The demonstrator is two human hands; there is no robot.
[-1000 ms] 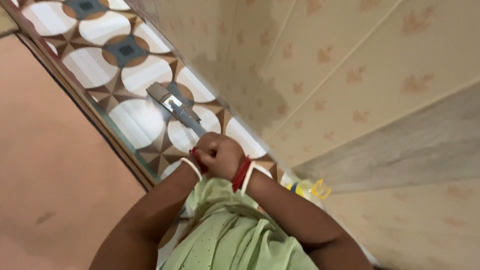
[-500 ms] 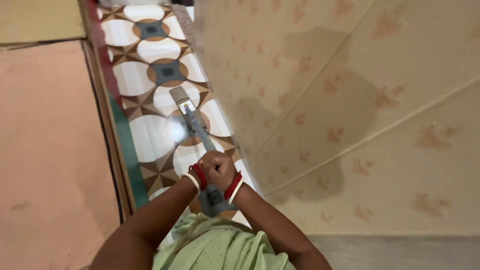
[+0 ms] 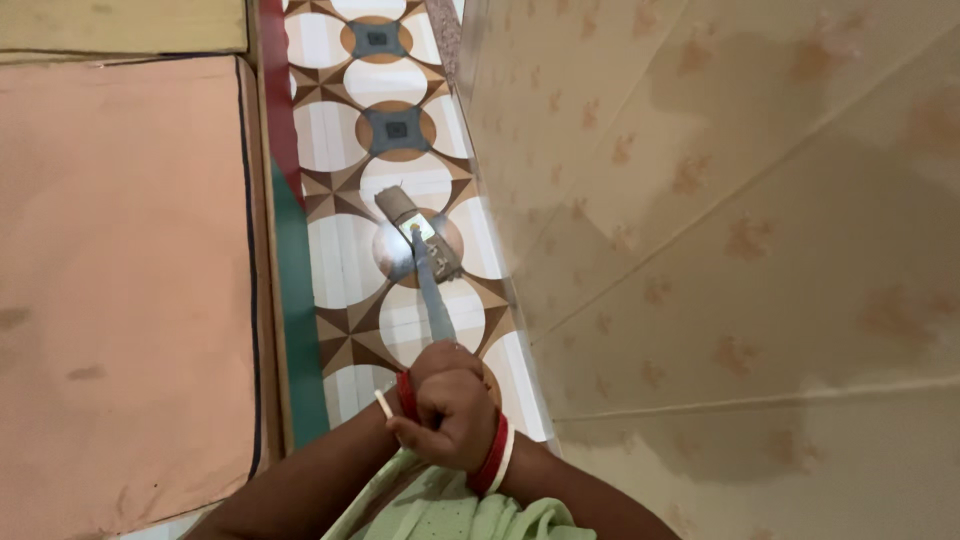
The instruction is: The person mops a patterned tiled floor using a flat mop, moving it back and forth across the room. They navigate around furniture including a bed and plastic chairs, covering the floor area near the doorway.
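Both my hands are closed together around the grey handle [image 3: 432, 300] of a flat mop. My left hand [image 3: 435, 368] sits higher on the handle, with red and white bangles at its wrist. Just below and over it is my right hand [image 3: 458, 420], also with red and white bangles. The mop's flat grey head [image 3: 408, 215] with a shiny hinge rests on the patterned floor tiles [image 3: 345, 260], which show white circles, brown stars and grey squares. A bright glare lies on the floor beside the head. My light green garment [image 3: 450, 515] shows at the bottom edge.
A cream tiled surface [image 3: 720, 250] with faint brown motifs and dark wet patches fills the right side. On the left a peach surface [image 3: 120, 270] runs beside a red and green strip [image 3: 295, 320]. The patterned strip between them is narrow.
The view has swung round, so the patterned strip now runs nearly straight up the frame. My hands sit lower in view, still closed on the handle, and the mop head lies further along the strip.
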